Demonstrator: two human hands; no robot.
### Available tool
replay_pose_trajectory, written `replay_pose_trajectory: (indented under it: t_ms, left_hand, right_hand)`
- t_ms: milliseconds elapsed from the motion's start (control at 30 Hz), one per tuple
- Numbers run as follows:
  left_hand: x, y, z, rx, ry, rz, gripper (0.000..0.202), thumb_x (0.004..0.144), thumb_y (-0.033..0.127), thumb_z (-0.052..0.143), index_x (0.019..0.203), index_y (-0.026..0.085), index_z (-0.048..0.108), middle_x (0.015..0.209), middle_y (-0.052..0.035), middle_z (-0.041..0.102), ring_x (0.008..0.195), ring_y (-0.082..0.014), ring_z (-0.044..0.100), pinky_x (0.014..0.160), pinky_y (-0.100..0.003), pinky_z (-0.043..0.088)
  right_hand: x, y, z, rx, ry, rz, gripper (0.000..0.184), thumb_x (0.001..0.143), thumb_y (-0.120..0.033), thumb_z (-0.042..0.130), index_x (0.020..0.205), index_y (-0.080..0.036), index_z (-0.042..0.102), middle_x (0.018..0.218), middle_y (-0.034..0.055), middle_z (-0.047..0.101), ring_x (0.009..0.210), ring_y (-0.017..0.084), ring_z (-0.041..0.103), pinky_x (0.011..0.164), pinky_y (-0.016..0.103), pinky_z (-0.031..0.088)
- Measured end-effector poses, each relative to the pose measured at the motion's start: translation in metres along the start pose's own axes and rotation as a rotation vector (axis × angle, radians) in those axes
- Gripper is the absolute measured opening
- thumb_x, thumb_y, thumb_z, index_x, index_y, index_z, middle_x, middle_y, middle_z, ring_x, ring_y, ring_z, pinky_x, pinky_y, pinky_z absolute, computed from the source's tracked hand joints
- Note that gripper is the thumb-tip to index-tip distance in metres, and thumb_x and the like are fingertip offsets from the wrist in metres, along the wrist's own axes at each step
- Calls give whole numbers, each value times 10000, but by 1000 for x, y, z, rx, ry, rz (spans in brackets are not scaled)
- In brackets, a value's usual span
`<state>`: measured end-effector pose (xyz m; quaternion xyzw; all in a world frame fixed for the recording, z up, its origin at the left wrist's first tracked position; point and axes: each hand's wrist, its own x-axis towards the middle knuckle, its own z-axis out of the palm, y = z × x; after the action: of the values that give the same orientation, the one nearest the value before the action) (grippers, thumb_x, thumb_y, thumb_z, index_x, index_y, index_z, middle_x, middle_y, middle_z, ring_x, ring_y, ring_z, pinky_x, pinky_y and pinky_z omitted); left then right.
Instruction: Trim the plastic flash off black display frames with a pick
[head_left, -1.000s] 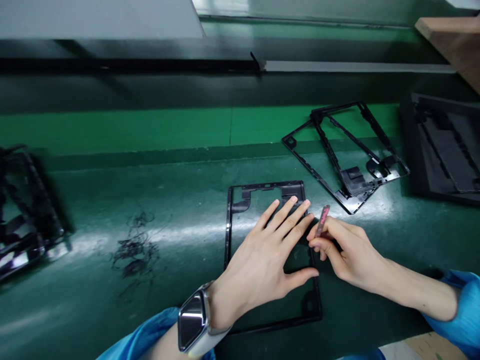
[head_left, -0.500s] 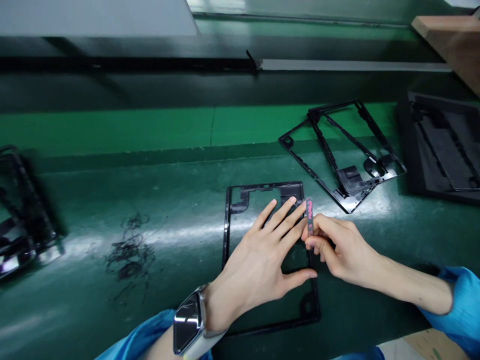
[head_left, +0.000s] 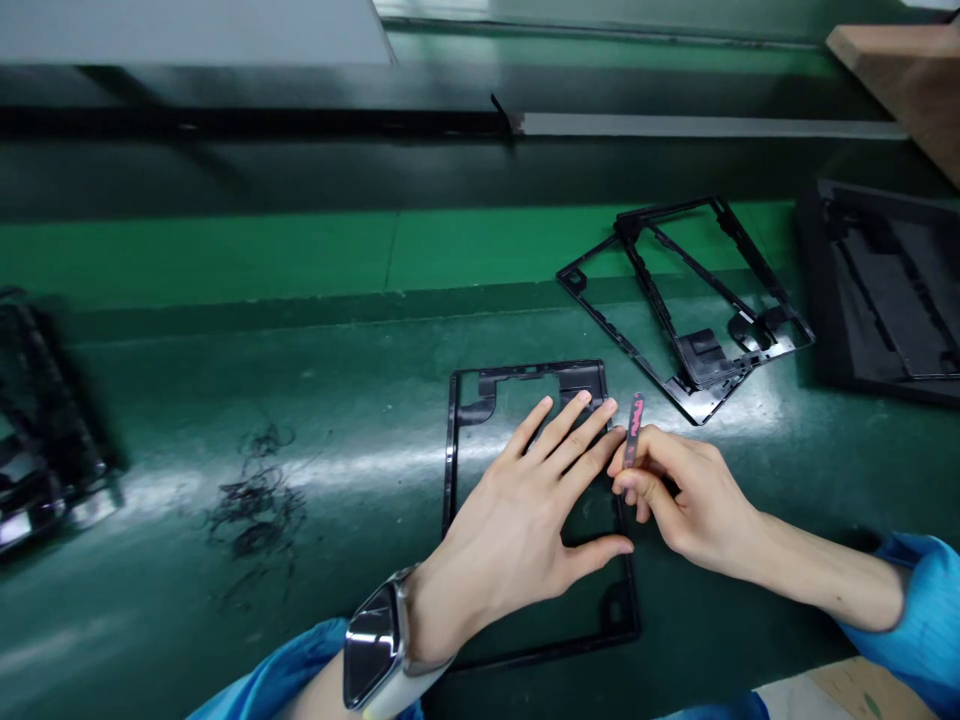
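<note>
A rectangular black plastic frame (head_left: pixel 448 450) lies flat on the green table in front of me. My left hand (head_left: pixel 525 510) is spread over it, palm down, with its fingertips by the right rail. Against the outside of that rail, my right hand (head_left: pixel 667 490) is closed in a pinch. It grips a slim flat dark tool with pink marks (head_left: pixel 634 425), whose upper end sticks up past the fingers. The tool's working end is hidden behind the fingers. Thin black shavings (head_left: pixel 259 505) lie in a loose heap on the table left of the frame.
Two similar black frames (head_left: pixel 660 300) lie overlapped at the back right. Beyond them stands a black tray (head_left: pixel 847 385) with a frame inside. More black frames (head_left: pixel 45 420) are stacked at the left edge. A wooden board (head_left: pixel 900 80) juts in at the upper right.
The tool in my right hand has tilted to the right and shifted slightly away from the left fingers. My left hand and the frame have barely moved.
</note>
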<state>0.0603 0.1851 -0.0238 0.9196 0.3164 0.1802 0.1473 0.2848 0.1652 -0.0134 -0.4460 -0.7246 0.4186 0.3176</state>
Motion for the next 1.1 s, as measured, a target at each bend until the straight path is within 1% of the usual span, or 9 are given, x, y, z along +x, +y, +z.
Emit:
replay_pose_trajectory:
  t_ms: [167,267,367,533,633,767,900,1000,1100]
  left_hand:
    - [0,0,0,9,-5,-2,957,935,620,760,1643,101,379,1689,-166,458,1628,-370,322,1345,-605,256]
    - [0,0,0,17,-5,2,941,953,622,737,1646,101,372,1698,-165,443,1632,-368,313,1343,-601,255]
    - [0,0,1,25,-5,9,932,967,636,714,1649,105,366,1702,-164,437,1632,-364,312,1344,-593,248]
    - [0,-1,1,36,-16,15,970,944,669,731,1650,112,366,1712,-145,426,1635,-364,304,1344,-595,238]
    - [-1,-1,1,41,-20,16,948,949,672,725,1640,118,388,1722,-134,411,1639,-357,296,1352,-591,221]
    - [-1,-1,1,40,-24,17,923,953,669,722,1626,119,414,1724,-134,406,1637,-349,304,1353,-581,230]
    - [-1,-1,1,39,-15,15,948,945,667,732,1635,112,394,1719,-139,415,1637,-351,302,1355,-578,224]
    - [-1,-1,0,44,-27,15,944,951,659,730,1640,115,383,1728,-142,398,1638,-359,297,1351,-587,224]
    - [-2,0,-2,41,-28,23,914,961,645,727,1624,107,401,1731,-165,385,1630,-374,305,1338,-605,237]
  right_hand:
    - [1,-1,1,-34,9,-41,181,1067,-107,494,933,-228,482,789,-32,590,608,112,592,577,227,463]
    - [1,-1,1,-39,3,-63,188,1062,-98,493,925,-226,482,795,-32,584,605,108,574,584,230,456]
    - [1,0,1,-19,-6,-63,195,1061,-90,494,922,-227,480,802,-36,591,615,102,575,602,225,461]
    - [3,0,0,-12,-24,-54,187,1056,-93,492,923,-224,486,793,-38,577,602,101,564,590,226,455]
    - [4,-1,-1,-17,-33,-51,186,1046,-88,490,919,-223,493,777,-38,572,596,106,563,582,231,455]
    - [5,-2,-2,-24,-48,-54,190,1028,-75,491,908,-221,501,782,-32,587,594,107,572,579,231,464]
    - [3,-1,-2,44,-45,0,169,1039,-95,521,924,-220,528,791,-29,621,583,105,600,569,228,484]
    - [0,-1,-3,179,16,69,118,1090,-184,560,977,-218,568,807,-23,657,581,109,628,562,231,517]
    - [1,1,-4,216,160,56,92,1120,-246,568,1035,-221,594,880,-5,685,666,126,664,639,257,561]
